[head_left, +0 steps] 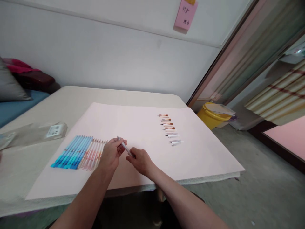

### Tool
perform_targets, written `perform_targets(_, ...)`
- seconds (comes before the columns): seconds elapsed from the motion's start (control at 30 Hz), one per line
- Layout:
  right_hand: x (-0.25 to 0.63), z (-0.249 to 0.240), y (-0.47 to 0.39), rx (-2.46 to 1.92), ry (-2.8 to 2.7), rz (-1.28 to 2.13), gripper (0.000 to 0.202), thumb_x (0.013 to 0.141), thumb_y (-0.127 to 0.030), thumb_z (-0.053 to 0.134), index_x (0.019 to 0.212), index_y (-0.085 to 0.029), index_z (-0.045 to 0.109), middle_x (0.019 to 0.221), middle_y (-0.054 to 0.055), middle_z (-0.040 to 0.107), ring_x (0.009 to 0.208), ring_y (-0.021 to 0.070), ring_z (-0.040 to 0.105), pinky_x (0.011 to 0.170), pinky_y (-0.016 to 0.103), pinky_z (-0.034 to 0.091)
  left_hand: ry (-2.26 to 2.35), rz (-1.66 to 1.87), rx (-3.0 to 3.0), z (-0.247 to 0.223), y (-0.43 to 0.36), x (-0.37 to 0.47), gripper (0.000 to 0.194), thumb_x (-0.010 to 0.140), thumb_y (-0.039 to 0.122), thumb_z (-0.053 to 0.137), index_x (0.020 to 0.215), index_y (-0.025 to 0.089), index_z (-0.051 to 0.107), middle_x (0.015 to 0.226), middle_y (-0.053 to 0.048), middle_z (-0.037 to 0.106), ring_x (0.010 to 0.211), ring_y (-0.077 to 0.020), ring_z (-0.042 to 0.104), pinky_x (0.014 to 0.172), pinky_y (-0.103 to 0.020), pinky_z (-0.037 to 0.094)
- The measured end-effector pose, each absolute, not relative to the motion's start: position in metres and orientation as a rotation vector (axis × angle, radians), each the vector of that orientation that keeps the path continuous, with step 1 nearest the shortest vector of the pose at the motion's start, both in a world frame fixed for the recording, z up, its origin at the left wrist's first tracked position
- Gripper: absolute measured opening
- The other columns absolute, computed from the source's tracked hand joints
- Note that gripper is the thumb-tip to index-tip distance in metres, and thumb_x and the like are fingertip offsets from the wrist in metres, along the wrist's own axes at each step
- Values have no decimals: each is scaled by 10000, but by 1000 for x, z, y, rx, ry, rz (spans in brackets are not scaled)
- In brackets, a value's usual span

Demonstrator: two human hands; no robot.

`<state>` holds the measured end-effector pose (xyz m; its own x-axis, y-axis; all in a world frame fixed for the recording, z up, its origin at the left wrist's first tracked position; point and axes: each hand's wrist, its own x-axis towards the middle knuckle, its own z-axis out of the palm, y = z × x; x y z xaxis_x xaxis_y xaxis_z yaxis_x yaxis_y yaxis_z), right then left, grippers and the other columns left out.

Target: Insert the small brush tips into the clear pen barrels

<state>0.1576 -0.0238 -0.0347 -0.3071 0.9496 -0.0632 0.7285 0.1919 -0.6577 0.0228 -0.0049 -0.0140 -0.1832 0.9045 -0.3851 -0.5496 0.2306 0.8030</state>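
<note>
Between my two hands, above the pale pink sheet (140, 127), a white pen (124, 146) slants down to the right. My left hand (111, 151) pinches it near the upper, tip-like end. The fingers of my right hand (140, 160) are closed on its lower end. Close to my left hand lie a row of blue pens (71, 152) and a row of pale pens with orange marks (90, 154), partly hidden by that hand. Right of my hands, several pens with brown-and-cream parts (169, 128) lie in a column, with white pens and their separate parts (175, 141) nearest me.
Clear plastic packaging with a label (54, 130) lies at the table's left. A yellow bin (212, 115) stands on the floor beyond the right edge. A pink note (186, 15) hangs on the wall. A grey cushion (10, 82) rests at far left.
</note>
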Motion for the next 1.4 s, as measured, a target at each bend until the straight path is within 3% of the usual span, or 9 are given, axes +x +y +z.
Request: perform_targets(1.4, 160, -33, -24, -1579, -2123, 905, 164, 812, -311, 539, 714, -180, 549, 644, -21, 578, 547, 86, 493, 509, 208, 263, 1103, 1405, 427, -14, -2, 19, 154, 649, 156, 688, 752, 117, 581, 767, -55, 606, 727, -132, 612, 651, -240, 507)
